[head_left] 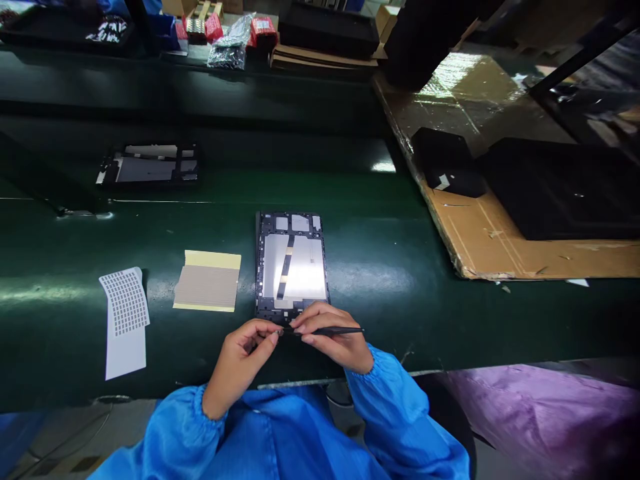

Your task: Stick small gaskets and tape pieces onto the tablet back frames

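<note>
A tablet chassis with a black frame and silver plate lies on the green table, a dark flex cable running along it. At its near edge, my right hand grips a pair of black tweezers, whose tips point left. My left hand is closed in a pinch just left of those tips. Whatever sits between its thumb and finger is too small to name. Left of the chassis lie a sheet of brown strips on yellow backing and a white sheet of small grey stickers.
Another tablet chassis lies farther back on the left. On the right, a cardboard sheet bears a black box and a large black slab. Plastic bags and trays line the back shelf. Purple fabric shows at lower right.
</note>
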Tool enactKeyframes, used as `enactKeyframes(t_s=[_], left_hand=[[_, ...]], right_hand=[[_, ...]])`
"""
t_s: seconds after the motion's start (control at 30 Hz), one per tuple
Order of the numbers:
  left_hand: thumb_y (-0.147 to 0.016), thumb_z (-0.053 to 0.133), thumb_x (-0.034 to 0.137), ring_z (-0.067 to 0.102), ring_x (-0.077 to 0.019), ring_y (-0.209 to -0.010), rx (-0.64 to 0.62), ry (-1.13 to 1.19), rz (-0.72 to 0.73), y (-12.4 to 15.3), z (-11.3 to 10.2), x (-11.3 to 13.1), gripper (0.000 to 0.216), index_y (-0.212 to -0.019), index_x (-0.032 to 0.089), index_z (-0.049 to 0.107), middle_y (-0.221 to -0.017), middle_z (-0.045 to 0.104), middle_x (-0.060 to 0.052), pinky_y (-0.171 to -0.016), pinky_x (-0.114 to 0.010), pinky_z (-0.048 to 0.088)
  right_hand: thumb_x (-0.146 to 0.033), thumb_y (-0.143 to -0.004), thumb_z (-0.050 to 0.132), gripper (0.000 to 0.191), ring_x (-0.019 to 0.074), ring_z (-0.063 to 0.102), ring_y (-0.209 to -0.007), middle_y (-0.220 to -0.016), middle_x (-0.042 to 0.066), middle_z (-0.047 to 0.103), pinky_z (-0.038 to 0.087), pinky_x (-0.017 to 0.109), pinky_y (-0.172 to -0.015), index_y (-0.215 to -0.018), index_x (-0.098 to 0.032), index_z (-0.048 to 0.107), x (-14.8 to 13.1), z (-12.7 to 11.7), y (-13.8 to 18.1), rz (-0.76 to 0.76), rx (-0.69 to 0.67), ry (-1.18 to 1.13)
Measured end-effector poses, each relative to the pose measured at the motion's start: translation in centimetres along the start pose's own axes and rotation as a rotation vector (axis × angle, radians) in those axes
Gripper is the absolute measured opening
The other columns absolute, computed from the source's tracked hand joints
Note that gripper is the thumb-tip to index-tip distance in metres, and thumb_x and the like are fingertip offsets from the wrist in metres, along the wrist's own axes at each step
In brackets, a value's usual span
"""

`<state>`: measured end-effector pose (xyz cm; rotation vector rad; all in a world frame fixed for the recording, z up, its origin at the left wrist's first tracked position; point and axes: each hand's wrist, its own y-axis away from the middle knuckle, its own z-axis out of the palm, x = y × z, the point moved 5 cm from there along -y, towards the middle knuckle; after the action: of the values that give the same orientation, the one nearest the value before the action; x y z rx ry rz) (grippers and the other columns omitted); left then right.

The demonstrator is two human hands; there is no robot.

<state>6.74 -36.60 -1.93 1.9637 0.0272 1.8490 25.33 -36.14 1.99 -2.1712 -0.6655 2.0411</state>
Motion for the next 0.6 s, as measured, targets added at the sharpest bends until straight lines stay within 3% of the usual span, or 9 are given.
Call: enactKeyframes(t_s=[0.37,0.6], left_hand=[[-0.086,0.067,0.035,0.072,-0.0192,-0.084,0.033,-0.086,0.151,0.2,0.1,0.8,0.018,-0.088,0.020,0.078,-0.091,0.077,-0.007,-0.071,-0.026,0.057],[-0.086,0.068,0.030,0.073,-0.0184,-0.079,0.056,-0.075,0.181,0.2,0.1,0.6,0.015,-0.085,0.020,0.079,-0.088,0.078,-0.007,-0.066,-0.025,0.058]], right_hand=[[-0.022,-0.092,0.070,0.008,0.0184,0.074,-0.085,-0.094,0.008,0.076,0.063,0.031,-0.075,-0.099,-0.022,0.074,-0.1,0.3,0.3,-0.010,0.006,0.033],[-0.017,-0.094,0.067,0.011,0.0177,0.076,-0.086,-0.090,0.008,0.076,0.064,0.028,-0.075,-0.102,-0.019,0.074,-1.3,0.8,0.7,-0.101,-0.020,0.116]])
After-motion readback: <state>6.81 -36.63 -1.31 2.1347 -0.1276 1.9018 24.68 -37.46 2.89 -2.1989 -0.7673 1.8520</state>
